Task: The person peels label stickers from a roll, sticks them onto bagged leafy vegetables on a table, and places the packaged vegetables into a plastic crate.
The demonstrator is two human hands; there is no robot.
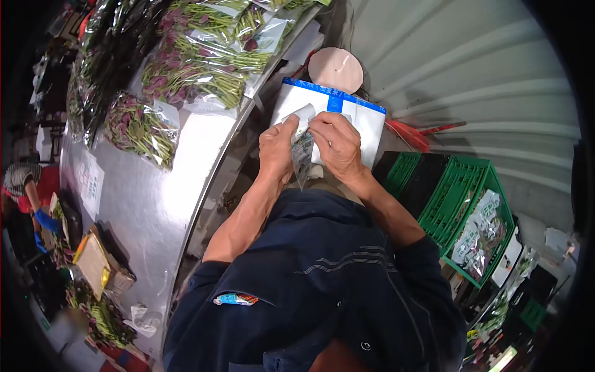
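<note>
Pinching a small clear plastic packet (pixel 302 158) between closed fingers, the left hand (pixel 277 147) and right hand (pixel 335 147) hold it in front of a white box with a blue strip (pixel 362 121), beside a steel table (pixel 149 198) bearing wrapped purple-budded flower bunches (pixel 186 68), with green plastic crates (pixel 462 186) to the right.

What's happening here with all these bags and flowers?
A person in a dark blue shirt holds a small clear plastic packet between both hands, the left hand and right hand pinching its top edge. Just beyond the hands is a white box with a blue taped rim. To the left, a shiny metal table carries plastic-wrapped bunches of purple-headed flowers. On the right, a green plastic crate holds more packets.
</note>
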